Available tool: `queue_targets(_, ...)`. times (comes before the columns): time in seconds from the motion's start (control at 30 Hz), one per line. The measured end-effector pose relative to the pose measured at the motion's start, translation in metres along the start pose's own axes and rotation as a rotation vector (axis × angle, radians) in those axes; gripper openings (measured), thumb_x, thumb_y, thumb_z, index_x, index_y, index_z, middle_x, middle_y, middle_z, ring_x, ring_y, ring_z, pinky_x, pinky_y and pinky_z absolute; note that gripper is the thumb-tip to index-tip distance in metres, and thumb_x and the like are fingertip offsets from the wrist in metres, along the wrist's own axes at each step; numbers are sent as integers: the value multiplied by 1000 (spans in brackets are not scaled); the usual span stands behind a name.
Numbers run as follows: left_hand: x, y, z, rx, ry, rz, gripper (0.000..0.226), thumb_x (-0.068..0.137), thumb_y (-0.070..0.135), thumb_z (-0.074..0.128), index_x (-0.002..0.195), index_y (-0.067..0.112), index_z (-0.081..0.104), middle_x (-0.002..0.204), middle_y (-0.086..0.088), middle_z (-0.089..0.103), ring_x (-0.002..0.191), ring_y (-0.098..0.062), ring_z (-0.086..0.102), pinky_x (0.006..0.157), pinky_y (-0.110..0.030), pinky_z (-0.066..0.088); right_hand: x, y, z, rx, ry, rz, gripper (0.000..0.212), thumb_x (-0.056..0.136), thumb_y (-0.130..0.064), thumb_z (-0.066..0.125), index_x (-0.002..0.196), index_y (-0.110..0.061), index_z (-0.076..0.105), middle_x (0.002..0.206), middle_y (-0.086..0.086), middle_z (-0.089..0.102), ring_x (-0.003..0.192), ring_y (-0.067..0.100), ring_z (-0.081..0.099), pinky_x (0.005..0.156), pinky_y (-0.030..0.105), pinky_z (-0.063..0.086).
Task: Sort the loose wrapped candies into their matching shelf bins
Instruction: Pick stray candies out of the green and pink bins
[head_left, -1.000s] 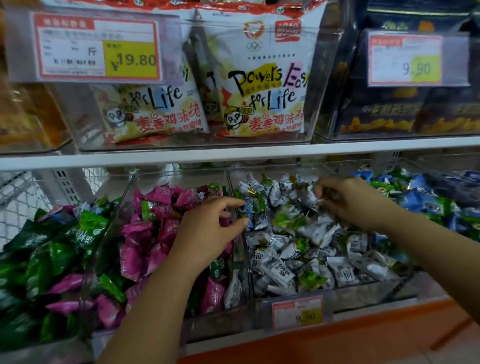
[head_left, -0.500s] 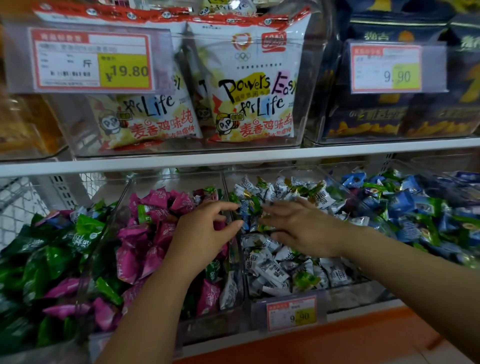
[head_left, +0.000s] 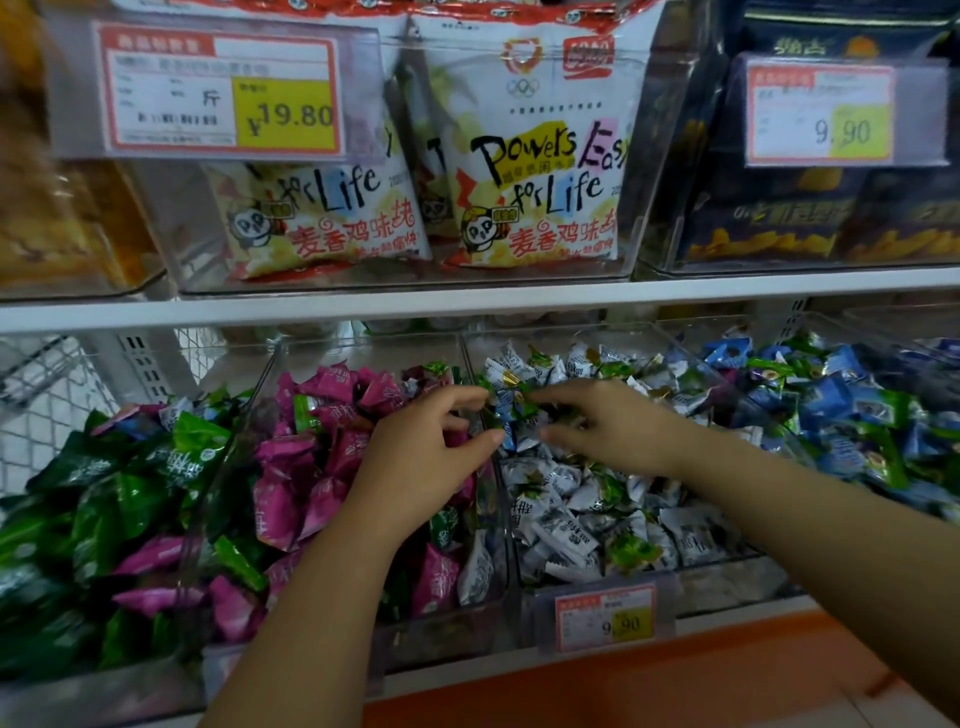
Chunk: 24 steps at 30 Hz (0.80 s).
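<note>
Loose wrapped candies (head_left: 582, 499) heaped in clear bins along the lower shelf (head_left: 467, 306), far too many to count singly: four bins in view, green at the left edge, magenta (head_left: 311, 467) next, white-and-green in the middle, blue (head_left: 841, 415) toward the right edge. Two bare hands meeting over the divider (head_left: 498, 499) between the magenta and white bins. Left hand (head_left: 415, 467) over the magenta bin's right side, fingers (head_left: 457, 400) curved and spread, seemingly empty. Right hand (head_left: 613, 431) low on the white heap, fingers (head_left: 556, 400) narrowed toward a green-tipped sweet (head_left: 519, 408); actual grip impossible to confirm through blur. Probably a stray being picked out. Best handled by pinching one wrapper's twisted end, lifting clear of the divider before crossing, then dropping well inside the matching bin. Several strays visible: green and white pieces among the magenta near the front wall. Three price tags, two panda-printed snack bags (head_left: 540, 171) on the upper shelf.
</note>
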<state>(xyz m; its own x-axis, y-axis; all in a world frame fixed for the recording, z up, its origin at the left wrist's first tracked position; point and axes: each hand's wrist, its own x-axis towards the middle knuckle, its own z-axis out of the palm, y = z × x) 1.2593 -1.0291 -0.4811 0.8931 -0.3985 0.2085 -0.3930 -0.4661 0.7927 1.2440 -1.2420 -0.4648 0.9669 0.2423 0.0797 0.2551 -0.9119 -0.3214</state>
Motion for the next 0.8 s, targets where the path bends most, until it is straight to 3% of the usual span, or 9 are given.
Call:
queue_targets(0.03,0,0,0,-5,-3,3,43,85,37,65,126,39,52,118,25,55,106,4,52,85,-40,55,11,-3,5,-7,-2,1,56,93,-38,56,144,-22,38,139,6,49,102,10,58,87,22,46)
queue_targets(0.13,-1,-1,-1,-17,-5,7,45,87,34,64,129,37,49,117,29,52,107,7,51,88,-38,54,44,0,26,-90,-69,48,78,86,-47,63,149,-22,26,152,6,31,135,24,36,107,36,36)
queue_targets(0.2,0,-4,-1,-11,-4,15,45,87,34,64,129,39,48,118,29,52,108,9,51,88,-25,49,57,8,36,-159,-69,100,88,78,-59,64,149,-25,24,153,5,30,139,27,29,110,45,33)
queue_targets(0.3,1,-7,0,-15,0,21,44,87,36,64,127,41,48,119,30,53,106,11,50,78,-9,36,63,13,38,-180,30,147,82,74,-57,68,144,-26,36,140,7,46,128,28,42,102,44,42)
queue_targets(0.43,2,-6,0,-28,-1,13,42,86,35,65,125,42,50,118,30,53,107,10,50,80,-12,40,60,11,34,0,134,123,63,78,-35,72,135,-21,50,130,5,57,114,21,57,93,36,50)
queue_targets(0.53,2,-5,0,-31,8,5,42,85,35,66,124,41,52,117,30,54,106,11,51,85,-25,51,58,10,34,17,140,130,50,80,-28,72,126,-16,59,122,6,59,105,21,59,86,32,50)
queue_targets(0.67,2,-5,1,-16,13,15,42,86,34,66,125,39,52,118,29,54,105,12,50,78,-9,39,54,10,32,114,304,120,19,82,-14,70,100,-7,72,96,5,62,80,14,54,66,19,37)
queue_targets(0.8,1,-4,1,8,9,6,41,86,34,65,125,38,52,117,29,53,106,11,50,82,-16,45,45,10,26,214,360,152,5,82,-8,69,78,-10,71,79,2,62,68,15,55,60,20,40)
